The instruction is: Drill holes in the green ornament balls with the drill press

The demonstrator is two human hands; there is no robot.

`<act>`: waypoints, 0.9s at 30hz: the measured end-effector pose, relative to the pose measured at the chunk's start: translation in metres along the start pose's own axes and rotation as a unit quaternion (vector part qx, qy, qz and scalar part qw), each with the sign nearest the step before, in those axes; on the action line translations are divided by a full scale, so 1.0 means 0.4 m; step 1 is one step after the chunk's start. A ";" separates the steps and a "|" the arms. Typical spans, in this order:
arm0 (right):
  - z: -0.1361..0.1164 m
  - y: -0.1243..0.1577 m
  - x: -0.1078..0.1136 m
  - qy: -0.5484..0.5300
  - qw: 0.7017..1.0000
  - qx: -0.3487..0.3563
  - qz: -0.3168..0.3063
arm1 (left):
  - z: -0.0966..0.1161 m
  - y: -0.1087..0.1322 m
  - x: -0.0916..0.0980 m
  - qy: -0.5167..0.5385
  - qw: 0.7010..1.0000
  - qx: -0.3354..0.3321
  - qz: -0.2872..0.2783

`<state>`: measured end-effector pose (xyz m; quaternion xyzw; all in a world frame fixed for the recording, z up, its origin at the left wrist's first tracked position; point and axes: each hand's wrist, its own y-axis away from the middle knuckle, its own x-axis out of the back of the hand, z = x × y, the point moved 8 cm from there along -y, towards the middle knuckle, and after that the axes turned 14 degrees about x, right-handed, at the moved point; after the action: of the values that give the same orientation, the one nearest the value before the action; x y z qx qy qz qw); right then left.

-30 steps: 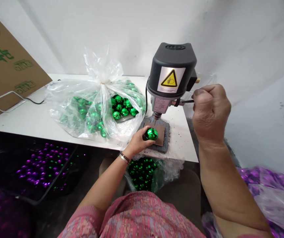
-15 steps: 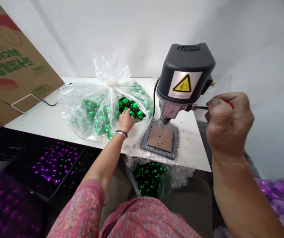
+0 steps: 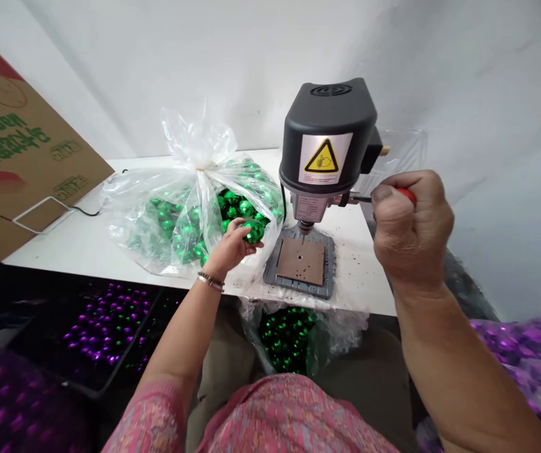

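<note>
A shiny green ball [image 3: 253, 232] is between the fingers of my left hand [image 3: 229, 250], just in front of a torn opening in a clear plastic bag [image 3: 157, 242]. More green balls [image 3: 233, 204] show inside that bag, which is tied at its top. My right hand [image 3: 414, 229] is closed round the red-knobbed lever [image 3: 407, 195] of a small black drill press [image 3: 329, 132]. Below the drill's chuck [image 3: 305, 225], a brown board [image 3: 300, 261] with a small hole lies on the grey base [image 3: 270, 274], dotted with dark shavings.
An open bag of green balls [image 3: 287, 340] hangs below the table's front edge. A cardboard box [image 3: 20, 145] stands at left. Purple balls [image 3: 105, 321] fill a dark container at lower left, and bagged purple balls [image 3: 525, 346] lie at right. A wall backs the white table [image 3: 63, 245].
My left hand has come out of the bag's opening, toward me, with a green ball in its fingers. My right hand stays on the lever. The view has shifted slightly.
</note>
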<state>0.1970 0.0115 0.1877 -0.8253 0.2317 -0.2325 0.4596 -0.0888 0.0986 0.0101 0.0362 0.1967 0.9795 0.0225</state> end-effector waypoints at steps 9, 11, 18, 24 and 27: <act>0.019 -0.103 -0.024 -0.004 0.999 -0.051 -0.019 | -0.112 0.152 -0.137 0.167 0.969 0.055 -0.172; 0.049 -0.137 -0.040 -0.010 0.994 -0.100 -0.043 | -0.116 0.145 -0.156 0.156 0.971 0.058 -0.174; 0.111 -0.184 -0.075 -0.037 0.984 -0.160 -0.069 | -0.083 0.087 -0.170 -0.009 0.999 0.029 -0.039; 0.107 -0.180 -0.074 -0.051 0.986 -0.148 -0.049 | -0.071 0.049 -0.203 -0.087 0.995 0.040 -0.013; 0.098 -0.179 -0.072 -0.057 0.984 -0.158 -0.059 | -0.061 0.038 -0.207 -0.142 0.990 0.024 0.000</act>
<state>0.2098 0.0876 0.2265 -0.9117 0.1896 -0.1722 0.3213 -0.0089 0.0703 -0.0116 0.1755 0.2152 0.9594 0.0496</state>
